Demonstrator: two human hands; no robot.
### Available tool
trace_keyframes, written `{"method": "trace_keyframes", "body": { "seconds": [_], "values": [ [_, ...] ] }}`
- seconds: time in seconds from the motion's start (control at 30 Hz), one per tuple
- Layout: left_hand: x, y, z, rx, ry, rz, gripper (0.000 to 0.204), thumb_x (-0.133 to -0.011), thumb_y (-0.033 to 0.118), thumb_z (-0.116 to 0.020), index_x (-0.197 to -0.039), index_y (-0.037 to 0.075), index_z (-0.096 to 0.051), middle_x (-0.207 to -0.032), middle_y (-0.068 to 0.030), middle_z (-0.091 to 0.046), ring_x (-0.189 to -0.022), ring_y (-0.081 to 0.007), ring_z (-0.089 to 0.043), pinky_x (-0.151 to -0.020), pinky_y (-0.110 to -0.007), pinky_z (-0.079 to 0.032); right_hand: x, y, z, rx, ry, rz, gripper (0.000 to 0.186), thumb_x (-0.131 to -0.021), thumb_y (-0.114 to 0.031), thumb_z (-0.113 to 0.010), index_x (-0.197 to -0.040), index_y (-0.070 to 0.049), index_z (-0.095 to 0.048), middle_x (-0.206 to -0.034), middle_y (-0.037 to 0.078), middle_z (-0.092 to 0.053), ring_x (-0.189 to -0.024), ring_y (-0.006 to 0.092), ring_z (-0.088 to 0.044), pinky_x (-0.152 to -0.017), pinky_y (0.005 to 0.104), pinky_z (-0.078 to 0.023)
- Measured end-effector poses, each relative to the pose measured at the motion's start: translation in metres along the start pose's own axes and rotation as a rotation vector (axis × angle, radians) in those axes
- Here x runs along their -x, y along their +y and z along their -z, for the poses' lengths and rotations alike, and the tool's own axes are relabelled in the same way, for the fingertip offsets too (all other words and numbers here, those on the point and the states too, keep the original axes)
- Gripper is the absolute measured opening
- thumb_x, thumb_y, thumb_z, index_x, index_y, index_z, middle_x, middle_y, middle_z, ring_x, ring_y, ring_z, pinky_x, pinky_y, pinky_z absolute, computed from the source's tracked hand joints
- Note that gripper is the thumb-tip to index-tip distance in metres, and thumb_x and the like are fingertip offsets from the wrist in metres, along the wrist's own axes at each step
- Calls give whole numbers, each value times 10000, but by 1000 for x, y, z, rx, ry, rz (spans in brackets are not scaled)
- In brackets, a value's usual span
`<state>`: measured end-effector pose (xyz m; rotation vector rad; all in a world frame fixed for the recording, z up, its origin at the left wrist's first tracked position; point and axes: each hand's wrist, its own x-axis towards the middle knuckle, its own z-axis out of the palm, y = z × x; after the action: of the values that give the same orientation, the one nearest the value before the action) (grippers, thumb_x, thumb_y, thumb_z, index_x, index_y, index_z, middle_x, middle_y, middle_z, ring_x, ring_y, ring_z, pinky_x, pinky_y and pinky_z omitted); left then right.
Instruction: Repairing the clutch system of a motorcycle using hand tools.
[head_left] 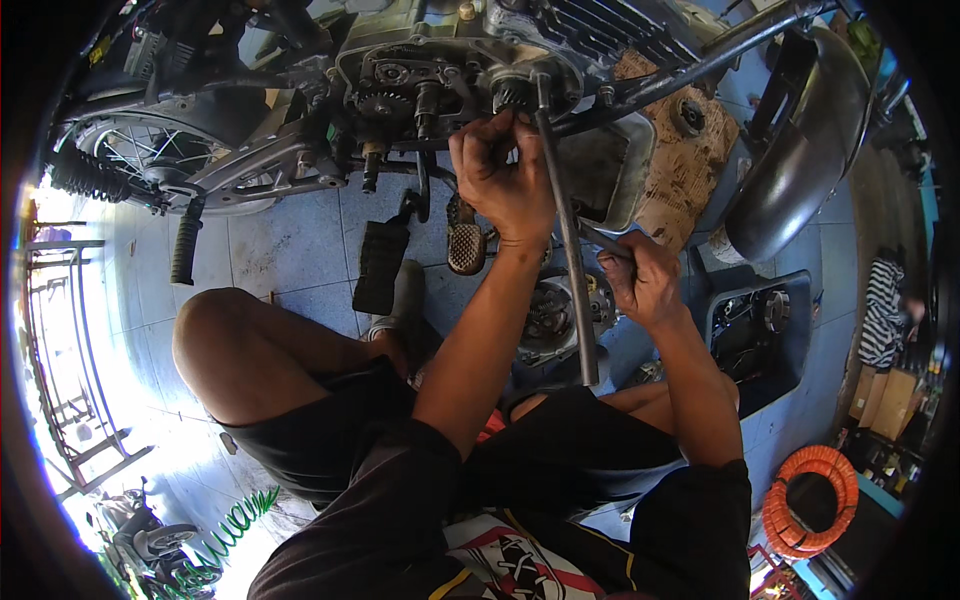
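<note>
My left hand is raised to the opened engine case of a motorcycle, fingers curled at the toothed shaft; what they grip is hidden. A long steel bar hangs from beside that shaft, just right of this hand, down past my right hand. My right hand, lower and to the right, is closed on a metal tool handle that slants up behind the long bar. Below the engine, a removed round casing with parts in it lies on the tiles.
A drip pan and stained cardboard lie under the engine. A grey plastic bin of parts stands at right, near an orange coiled hose. The rear wheel is upper left. A metal rack and green coiled hose are at left.
</note>
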<state>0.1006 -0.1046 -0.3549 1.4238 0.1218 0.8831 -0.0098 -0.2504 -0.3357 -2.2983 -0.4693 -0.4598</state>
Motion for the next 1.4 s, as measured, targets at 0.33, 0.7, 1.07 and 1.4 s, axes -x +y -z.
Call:
{"method": "trace_keyframes", "body": {
  "seconds": [0.33,0.7,1.07,1.4],
  "values": [
    [2,-1,-7,-53,38,-74,183,-796,-53,-702,-962,-15,-634,-1001,-109,-551,-846,-187,-633,-686,-268,-551,4,7,1,-9,19,10,358,-924,-316,-692,-769,-14,-578,-647,104,-639,-492,244,-623,-449,342,-464],
    [2,-5,-2,-29,1,-104,157,-842,-38,-686,-996,-27,-655,-1011,-108,-543,-874,-184,-627,-759,-265,-536,2,1,7,-28,-12,-57,334,-922,-290,-696,-766,-11,-598,-643,95,-641,-495,241,-626,-457,336,-469],
    [2,-5,10,-53,-44,-73,191,-899,-8,-661,-1086,-17,-625,-1012,-88,-572,-863,-158,-614,-750,-267,-516,11,6,7,-97,19,-101,305,-927,-268,-693,-822,8,-617,-621,100,-621,-497,203,-619,-465,319,-458],
    [-10,6,14,-36,-230,-47,164,-913,4,-623,-1067,-16,-570,-1169,-151,-606,-814,-181,-639,-752,-285,-511,19,-1,0,-208,213,-282,226,-964,-202,-609,-873,5,-618,-667,30,-585,-571,124,-513,-547,285,-415]
  ]
}}
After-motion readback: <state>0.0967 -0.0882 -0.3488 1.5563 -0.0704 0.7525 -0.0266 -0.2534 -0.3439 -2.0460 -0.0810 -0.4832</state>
